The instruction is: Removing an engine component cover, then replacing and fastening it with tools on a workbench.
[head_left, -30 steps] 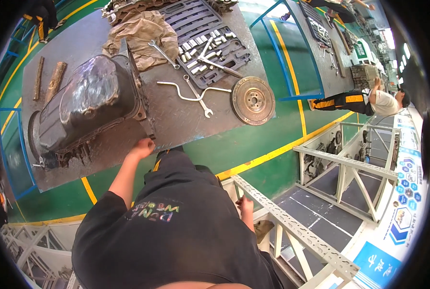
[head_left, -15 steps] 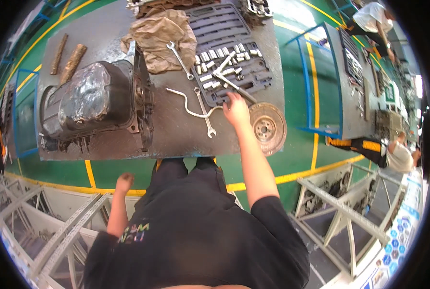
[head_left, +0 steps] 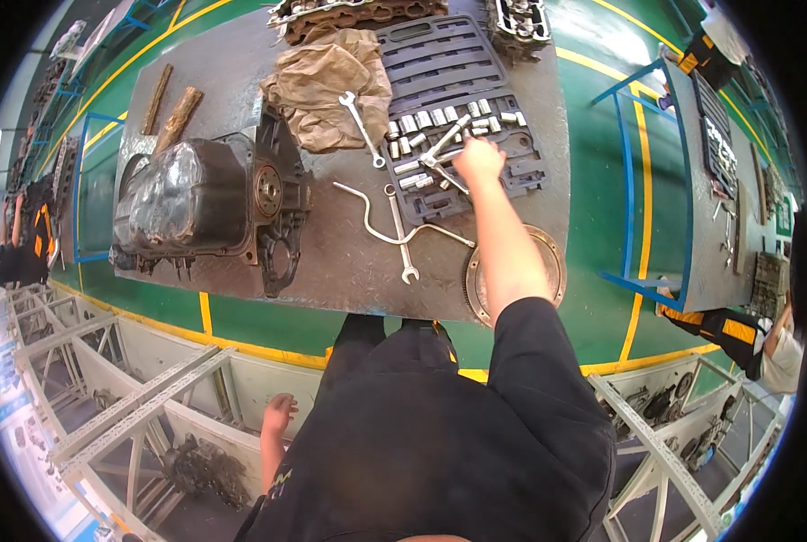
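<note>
My right hand reaches over the open dark socket case, fingers bent together at crossed silver bar tools lying on the sockets. What the fingertips hold is hidden by the hand. Rows of silver sockets sit beyond it. My left hand hangs below the table beside my body, fingers loosely apart, with nothing in it. A bent silver rod crosses a combination wrench left of my right forearm. Under that forearm lies a round toothed flywheel, partly covered.
On the left stands an engine block with a dark oil pan; two wooden sticks lie behind it. Brown crumpled paper carries another wrench. Metal engine parts line the back. A blue-framed table stands right.
My right hand has moved forward from the end of the bent rod, near the flywheel, to the bar tools in the socket case. My left hand stays low at my side. The view has shifted.
</note>
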The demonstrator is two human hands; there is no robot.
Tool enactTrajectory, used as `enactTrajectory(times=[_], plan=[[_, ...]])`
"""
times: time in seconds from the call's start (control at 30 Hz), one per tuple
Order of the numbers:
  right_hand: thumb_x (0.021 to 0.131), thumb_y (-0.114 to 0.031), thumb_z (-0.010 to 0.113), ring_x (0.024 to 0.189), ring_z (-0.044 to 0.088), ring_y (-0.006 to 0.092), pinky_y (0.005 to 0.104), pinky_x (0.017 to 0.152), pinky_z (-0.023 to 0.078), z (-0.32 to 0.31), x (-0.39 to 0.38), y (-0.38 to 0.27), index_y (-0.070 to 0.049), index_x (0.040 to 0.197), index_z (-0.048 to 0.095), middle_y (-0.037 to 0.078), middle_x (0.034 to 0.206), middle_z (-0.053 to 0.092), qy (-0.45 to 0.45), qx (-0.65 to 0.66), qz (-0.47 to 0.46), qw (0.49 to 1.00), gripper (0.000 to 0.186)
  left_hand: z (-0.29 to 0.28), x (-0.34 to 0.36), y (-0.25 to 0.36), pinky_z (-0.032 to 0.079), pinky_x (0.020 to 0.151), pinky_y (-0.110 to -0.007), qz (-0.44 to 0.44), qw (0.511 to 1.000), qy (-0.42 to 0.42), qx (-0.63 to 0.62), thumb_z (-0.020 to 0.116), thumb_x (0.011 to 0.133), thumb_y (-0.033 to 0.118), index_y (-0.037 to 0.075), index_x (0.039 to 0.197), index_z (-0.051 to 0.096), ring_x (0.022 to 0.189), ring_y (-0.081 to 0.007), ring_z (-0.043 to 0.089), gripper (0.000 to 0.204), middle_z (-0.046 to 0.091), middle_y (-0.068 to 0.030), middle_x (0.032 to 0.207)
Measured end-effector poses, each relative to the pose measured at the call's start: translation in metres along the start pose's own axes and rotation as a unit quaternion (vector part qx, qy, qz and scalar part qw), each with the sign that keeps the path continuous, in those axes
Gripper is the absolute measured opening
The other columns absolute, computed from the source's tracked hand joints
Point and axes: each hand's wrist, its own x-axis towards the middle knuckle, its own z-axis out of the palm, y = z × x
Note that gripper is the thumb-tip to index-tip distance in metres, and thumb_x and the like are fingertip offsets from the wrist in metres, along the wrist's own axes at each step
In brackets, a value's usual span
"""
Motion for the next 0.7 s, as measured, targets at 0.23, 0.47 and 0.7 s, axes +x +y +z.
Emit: enactTrajectory(times=[0.23,0.47,0.7], plan=[[0.086,-0.019,0.057,0.109,0.061,0.0241,0.0443,0.090,0.046,0.020,0.022,0.009,-0.016,0.102,0.072,0.007,0.114,0.066,-0.054,-0.108,-0.037,0.992,0.022,0.020,-0.036,0.009,0.050,0.068,-0.030,0.016,0.998,0.052,-0.006,0.055,0.094,0.027,0.003,0.115,0.061,0.083,-0.0177,0.067,0.032,0.068,-0.0092,0.100],[0.082,-0.020,0.058,0.088,0.070,0.0311,0.0451,0.074,0.055,0.016,0.033,0.023,-0.010,0.097,0.072,0.015,0.095,0.072,-0.064,-0.130,-0.105,0.984,0.023,0.020,-0.040,-0.045,0.050,0.063,-0.030,-0.027,0.997,0.064,-0.044,0.057,0.094,0.027,0.003,0.113,0.061,0.080,-0.0165,0.065,0.031,0.068,-0.0071,0.094],[0.089,-0.026,0.060,0.073,0.067,0.0285,0.0408,0.067,0.053,0.024,0.007,0.056,0.000,0.094,0.066,0.017,0.091,0.071,0.064,0.325,-0.057,0.942,0.027,-0.007,-0.017,-0.047,0.051,0.064,-0.032,-0.008,0.995,0.055,-0.080,0.054,0.093,0.028,0.005,0.110,0.063,0.079,-0.0171,0.066,0.030,0.068,-0.0058,0.095]])
